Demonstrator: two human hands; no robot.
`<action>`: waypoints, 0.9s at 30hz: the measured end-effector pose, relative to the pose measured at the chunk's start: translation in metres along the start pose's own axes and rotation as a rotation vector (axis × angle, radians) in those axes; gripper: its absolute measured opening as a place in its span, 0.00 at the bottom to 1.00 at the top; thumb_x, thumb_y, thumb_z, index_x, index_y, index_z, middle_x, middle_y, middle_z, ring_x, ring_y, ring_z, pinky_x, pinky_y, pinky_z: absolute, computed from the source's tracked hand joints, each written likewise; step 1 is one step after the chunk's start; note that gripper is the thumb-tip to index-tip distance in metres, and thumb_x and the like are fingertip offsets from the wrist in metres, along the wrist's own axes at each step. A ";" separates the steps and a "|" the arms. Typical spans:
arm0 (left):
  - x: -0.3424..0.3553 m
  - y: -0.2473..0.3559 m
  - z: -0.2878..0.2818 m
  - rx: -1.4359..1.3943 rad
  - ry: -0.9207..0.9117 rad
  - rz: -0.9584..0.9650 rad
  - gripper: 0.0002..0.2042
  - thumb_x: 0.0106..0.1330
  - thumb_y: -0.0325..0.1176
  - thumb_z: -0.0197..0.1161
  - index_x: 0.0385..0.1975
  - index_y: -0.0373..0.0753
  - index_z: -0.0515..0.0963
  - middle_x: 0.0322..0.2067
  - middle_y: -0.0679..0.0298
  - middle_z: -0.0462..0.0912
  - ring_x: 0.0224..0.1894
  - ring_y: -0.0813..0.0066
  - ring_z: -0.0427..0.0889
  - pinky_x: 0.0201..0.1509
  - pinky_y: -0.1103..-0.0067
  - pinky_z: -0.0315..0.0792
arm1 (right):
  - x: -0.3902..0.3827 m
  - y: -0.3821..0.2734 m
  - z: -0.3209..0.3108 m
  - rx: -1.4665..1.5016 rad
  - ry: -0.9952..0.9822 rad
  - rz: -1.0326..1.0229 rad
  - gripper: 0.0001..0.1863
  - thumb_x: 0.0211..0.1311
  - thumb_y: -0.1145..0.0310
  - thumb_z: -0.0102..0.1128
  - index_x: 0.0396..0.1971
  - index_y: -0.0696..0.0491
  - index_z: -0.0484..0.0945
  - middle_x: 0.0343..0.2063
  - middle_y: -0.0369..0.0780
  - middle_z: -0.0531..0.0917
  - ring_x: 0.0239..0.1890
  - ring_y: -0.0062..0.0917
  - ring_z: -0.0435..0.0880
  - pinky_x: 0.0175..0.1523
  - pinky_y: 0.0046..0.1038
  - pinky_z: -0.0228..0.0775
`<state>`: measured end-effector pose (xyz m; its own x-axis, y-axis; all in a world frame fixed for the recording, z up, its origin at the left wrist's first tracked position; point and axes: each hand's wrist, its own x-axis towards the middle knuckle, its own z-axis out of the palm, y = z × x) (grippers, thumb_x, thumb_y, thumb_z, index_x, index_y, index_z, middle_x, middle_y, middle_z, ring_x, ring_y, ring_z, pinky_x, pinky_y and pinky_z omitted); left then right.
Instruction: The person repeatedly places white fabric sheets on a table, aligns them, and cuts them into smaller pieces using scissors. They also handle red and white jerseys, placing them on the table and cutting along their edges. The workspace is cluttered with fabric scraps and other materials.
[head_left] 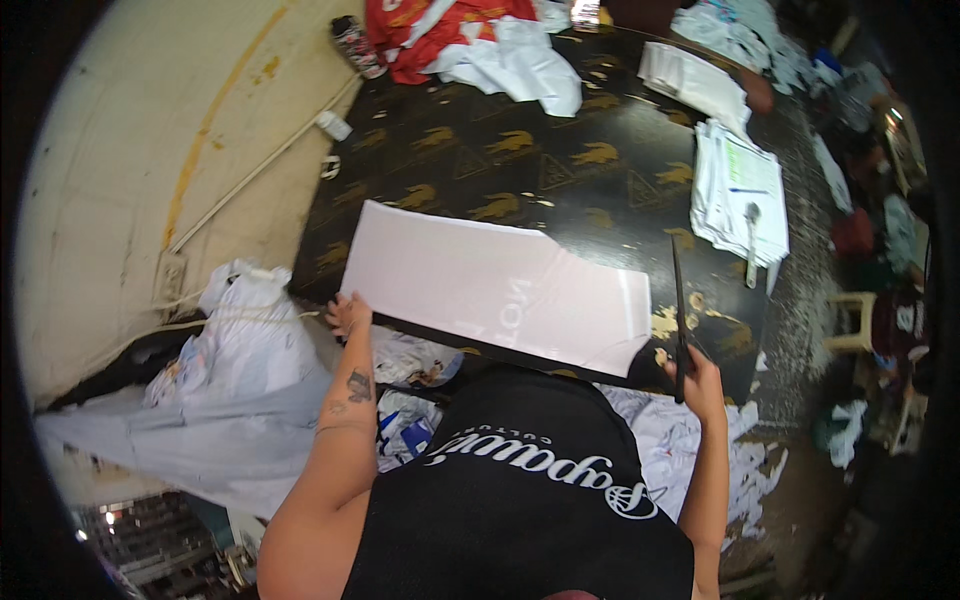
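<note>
White sheet (500, 285) between both hands

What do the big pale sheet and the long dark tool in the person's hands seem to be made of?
The pale sheet looks like glossy paper or thin film: it lies flat, reflects light and has a cleanly cut notch. The scissors in the right hand look like dark metal, slim and rigid. The left hand holds the sheet's corner.
</note>
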<state>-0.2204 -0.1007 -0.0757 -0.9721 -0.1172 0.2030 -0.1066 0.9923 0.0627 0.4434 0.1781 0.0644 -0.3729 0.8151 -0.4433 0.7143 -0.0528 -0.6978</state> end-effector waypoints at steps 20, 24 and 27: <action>-0.217 0.083 -0.111 -0.364 -1.036 0.708 0.25 0.59 0.44 0.75 0.48 0.33 0.76 0.29 0.54 0.88 0.34 0.59 0.89 0.43 0.66 0.81 | 0.052 -0.094 0.106 -0.038 0.056 -0.602 0.24 0.61 0.73 0.69 0.59 0.47 0.80 0.49 0.43 0.85 0.45 0.33 0.85 0.51 0.33 0.81; -0.251 0.090 -0.129 -0.472 -1.081 1.055 0.17 0.63 0.40 0.72 0.40 0.33 0.77 0.27 0.60 0.81 0.28 0.69 0.79 0.35 0.70 0.74 | 0.112 -0.154 0.187 -0.610 -0.088 -1.231 0.23 0.61 0.69 0.61 0.57 0.37 0.84 0.66 0.36 0.77 0.71 0.40 0.69 0.74 0.48 0.61; -0.260 0.123 -0.194 -0.762 -1.134 1.009 0.10 0.67 0.31 0.67 0.41 0.32 0.76 0.31 0.54 0.81 0.33 0.59 0.83 0.39 0.68 0.75 | 0.171 -0.201 0.163 -0.651 -0.018 -1.203 0.13 0.60 0.66 0.63 0.42 0.38 0.90 0.49 0.34 0.85 0.64 0.38 0.74 0.72 0.48 0.61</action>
<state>0.0596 0.0440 0.0685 -0.2714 0.9223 -0.2753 0.3909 0.3670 0.8441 0.1396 0.2344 0.0373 -0.9597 0.1565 0.2334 0.0913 0.9592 -0.2676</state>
